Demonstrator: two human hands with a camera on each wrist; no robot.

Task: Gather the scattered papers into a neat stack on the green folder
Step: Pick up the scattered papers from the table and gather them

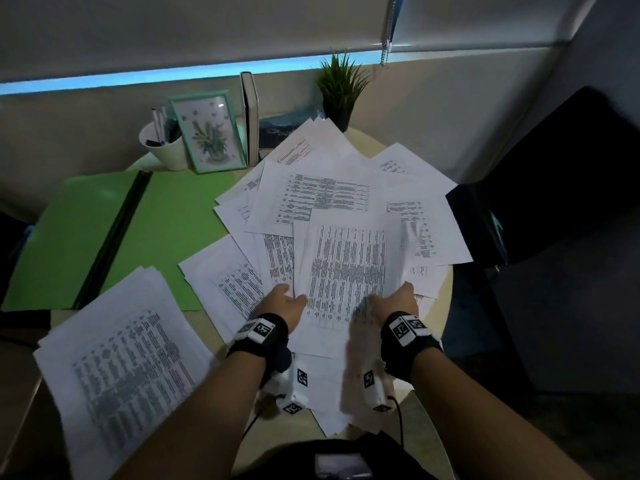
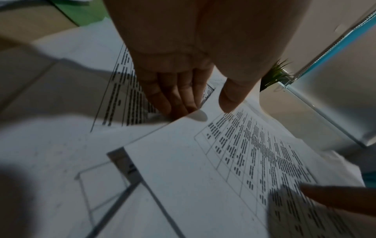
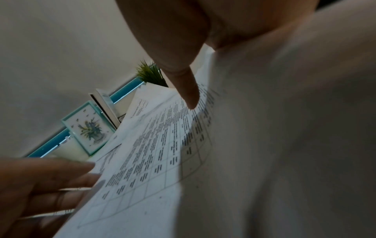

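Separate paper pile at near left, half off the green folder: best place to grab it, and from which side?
Take the near-left pile by its long right edge, coming in from the right with the left hand. That edge lies on bare table, so fingers can probably slide under it. Its far corner already overlaps the green folder, so a short push away should seat it.

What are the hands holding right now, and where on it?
Both hands hold one printed sheet: left hand pinches its near left edge, right hand its near right edge, thumbs on top.
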